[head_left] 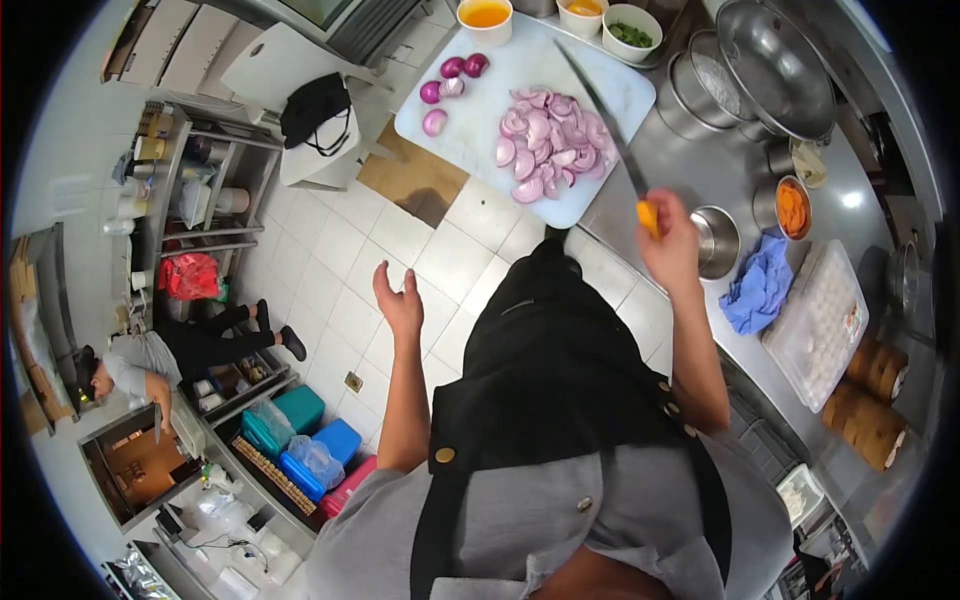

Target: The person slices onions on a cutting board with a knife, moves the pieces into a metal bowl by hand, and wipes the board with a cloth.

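Left hand empty and spread, right hand gripping the knife

Sliced onions lie on the cutting board's right half, unsliced onions at its left. A steady grip should serve you. Right of the board, metal bowls crowd your desk; open floor lies past its left edge.

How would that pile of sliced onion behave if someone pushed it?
The sliced onion would probably spread apart, being a heap of loose pieces. Each curved slice looks thin, so likely light. Pieces may slide readily, since the cutting board looks smooth.
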The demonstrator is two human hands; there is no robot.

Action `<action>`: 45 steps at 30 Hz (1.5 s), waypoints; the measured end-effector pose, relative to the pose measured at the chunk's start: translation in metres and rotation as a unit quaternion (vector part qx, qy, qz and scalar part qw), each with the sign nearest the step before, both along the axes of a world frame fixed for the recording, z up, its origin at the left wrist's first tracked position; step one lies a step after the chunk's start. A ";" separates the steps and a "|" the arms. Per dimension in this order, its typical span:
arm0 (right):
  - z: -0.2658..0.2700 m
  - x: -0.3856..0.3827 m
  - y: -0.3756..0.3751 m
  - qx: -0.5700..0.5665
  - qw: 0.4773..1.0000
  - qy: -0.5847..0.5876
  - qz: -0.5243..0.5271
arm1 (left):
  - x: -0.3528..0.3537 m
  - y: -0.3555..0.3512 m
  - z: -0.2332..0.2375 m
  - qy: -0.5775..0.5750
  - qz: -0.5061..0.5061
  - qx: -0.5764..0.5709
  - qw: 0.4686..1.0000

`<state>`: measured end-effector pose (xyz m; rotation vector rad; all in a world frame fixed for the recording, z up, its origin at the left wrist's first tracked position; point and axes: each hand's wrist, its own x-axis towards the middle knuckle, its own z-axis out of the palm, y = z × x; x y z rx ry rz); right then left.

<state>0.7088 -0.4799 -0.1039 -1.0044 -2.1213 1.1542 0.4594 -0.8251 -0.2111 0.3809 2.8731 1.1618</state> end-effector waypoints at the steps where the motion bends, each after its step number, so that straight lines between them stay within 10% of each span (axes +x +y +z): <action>1: 0.011 0.005 -0.009 -0.027 0.998 -0.042 0.024 | -0.001 0.007 0.007 0.018 -0.030 -0.023 0.999; 12: -0.041 -0.024 -0.060 -0.022 0.969 -0.129 0.211 | -0.117 0.225 0.065 0.145 -0.228 0.004 0.963; 27: -0.020 -0.079 -0.030 0.015 0.963 -0.214 0.166 | -0.185 0.210 0.022 0.079 -0.432 0.035 0.898; 36: -0.027 -0.118 -0.007 -0.002 0.973 -0.216 0.080 | -0.094 0.220 0.020 -0.001 -0.472 0.089 0.877; 45: -0.036 -0.118 -0.110 0.083 0.959 -0.271 0.025 | -0.114 0.224 0.025 0.023 -0.561 0.169 0.810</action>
